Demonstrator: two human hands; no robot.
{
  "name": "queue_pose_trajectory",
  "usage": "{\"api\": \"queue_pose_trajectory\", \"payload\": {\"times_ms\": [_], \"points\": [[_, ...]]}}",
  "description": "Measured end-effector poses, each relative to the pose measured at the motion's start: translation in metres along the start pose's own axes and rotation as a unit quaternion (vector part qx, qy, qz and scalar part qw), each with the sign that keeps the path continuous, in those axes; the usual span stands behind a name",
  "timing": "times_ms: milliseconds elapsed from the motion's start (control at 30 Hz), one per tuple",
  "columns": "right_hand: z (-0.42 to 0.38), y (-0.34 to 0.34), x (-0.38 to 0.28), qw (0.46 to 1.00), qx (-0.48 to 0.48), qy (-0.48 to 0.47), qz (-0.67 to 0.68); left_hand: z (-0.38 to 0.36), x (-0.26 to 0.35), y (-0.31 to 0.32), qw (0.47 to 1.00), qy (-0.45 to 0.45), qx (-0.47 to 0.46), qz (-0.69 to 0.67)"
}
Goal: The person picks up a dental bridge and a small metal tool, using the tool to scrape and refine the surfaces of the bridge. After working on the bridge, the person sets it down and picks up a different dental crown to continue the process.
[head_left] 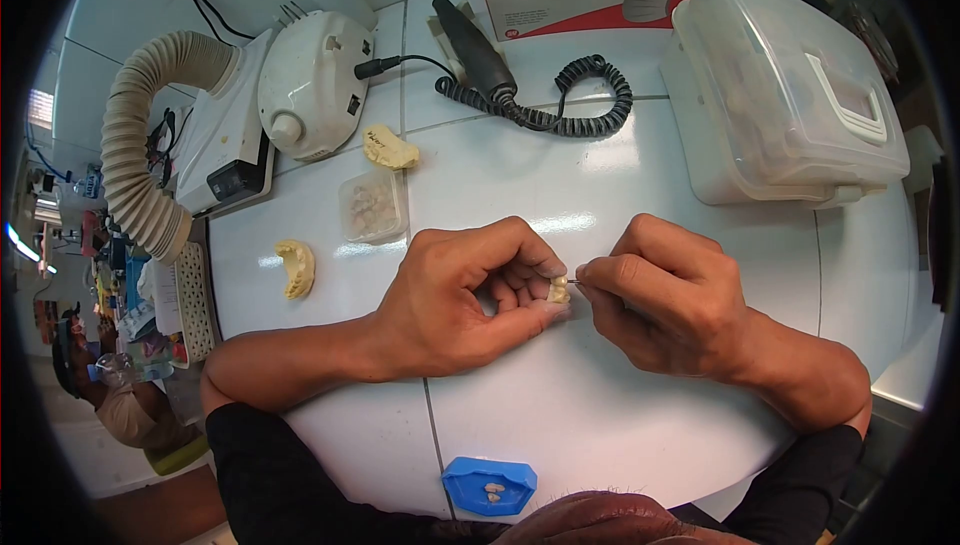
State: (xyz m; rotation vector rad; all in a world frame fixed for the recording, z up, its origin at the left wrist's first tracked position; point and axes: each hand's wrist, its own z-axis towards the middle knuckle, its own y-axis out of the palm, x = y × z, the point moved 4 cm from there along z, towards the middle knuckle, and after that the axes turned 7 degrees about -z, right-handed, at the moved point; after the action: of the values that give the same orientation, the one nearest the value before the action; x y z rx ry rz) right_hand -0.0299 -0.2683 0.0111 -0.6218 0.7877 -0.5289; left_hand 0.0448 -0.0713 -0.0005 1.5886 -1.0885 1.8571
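My left hand (455, 295) pinches a small cream-yellow piece of dental cast (558, 292) between thumb and fingertips, over the middle of the table. My right hand (675, 300) is closed round a thin metal instrument (573, 282), whose tip meets the cast piece or lies right beside it. Most of the instrument is hidden inside the right hand. Left of my hands, a curved yellow dental cast (297, 268) lies on the table. Another yellow cast (391, 148) with handwriting lies farther back, by a small clear box (403, 220) of pale pieces.
A blue tray (460, 493) with a few small pieces sits near me. At the back are a white control unit (308, 90), a black handpiece (475, 50) with coiled cord, and a face mask box (590, 0). Right stands a lidded case (740, 115); left, a ribbed hose (130, 145) and another person (130, 410).
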Motion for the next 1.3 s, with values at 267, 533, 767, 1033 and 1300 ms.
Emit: {"api": "queue_pose_trajectory", "payload": {"times_ms": [267,533,767,1033,1300], "points": [[0.0008,-0.0016,-0.0020,1.000,-0.022,-0.011,0.006,0.0010,0.0057,0.0010,1.000,-0.001,-0.010,0.012],[-0.0008,-0.0003,-0.0031,0.999,-0.032,-0.015,0.006,0.0004,0.0047,0.0023,1.000,0.009,-0.015,0.019],[-0.0015,-0.0006,-0.0019,0.999,-0.031,-0.008,0.023,0.0003,0.0056,0.0026,0.999,0.012,-0.018,0.026],[-0.0002,-0.0008,-0.0016,0.999,-0.036,-0.007,0.029,-0.0003,0.0058,0.0037,0.999,0.019,-0.018,0.025],[-0.0021,-0.0005,0.0007,0.998,-0.039,-0.007,0.047,-0.0010,0.0077,0.0045,0.998,0.029,-0.027,0.047]]}}
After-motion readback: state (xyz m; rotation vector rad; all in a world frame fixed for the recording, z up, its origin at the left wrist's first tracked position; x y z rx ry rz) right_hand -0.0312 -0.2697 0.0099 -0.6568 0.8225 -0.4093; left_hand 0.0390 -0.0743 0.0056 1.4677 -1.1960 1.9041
